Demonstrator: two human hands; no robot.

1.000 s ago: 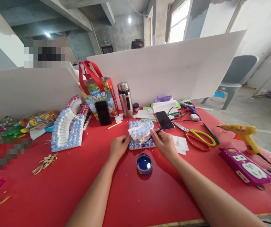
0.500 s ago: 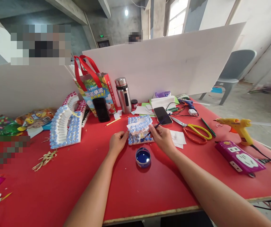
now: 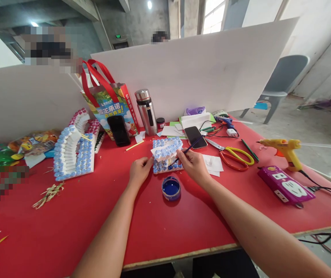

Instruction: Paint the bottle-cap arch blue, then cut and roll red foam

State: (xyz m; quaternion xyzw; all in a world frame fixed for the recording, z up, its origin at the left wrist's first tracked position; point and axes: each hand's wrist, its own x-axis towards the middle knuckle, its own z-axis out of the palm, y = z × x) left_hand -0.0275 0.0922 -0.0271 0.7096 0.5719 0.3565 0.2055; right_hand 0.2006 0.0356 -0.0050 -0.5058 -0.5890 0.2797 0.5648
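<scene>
A small white model with blue-tipped paper rolls (image 3: 165,152) stands on the red table (image 3: 183,227). My left hand (image 3: 139,172) has its fingers curled against the model's left side, steadying it. My right hand (image 3: 193,164) pinches a thin dark paintbrush (image 3: 186,150), whose tip touches the model's lower front. A small round pot of blue paint (image 3: 171,188) sits just in front of the model, between my two wrists.
A larger blue-and-pink roll model (image 3: 73,152) stands to the left. Behind are a bag (image 3: 109,106), steel flask (image 3: 146,112) and two phones (image 3: 196,137). Scissors (image 3: 235,156), a yellow glue gun (image 3: 284,150) and a purple power strip (image 3: 285,187) lie right. White boards (image 3: 211,73) wall the back.
The view has tilted down and pulled back, so the table's front edge now shows. Both hands stay at the small model, with the brush still against it.
</scene>
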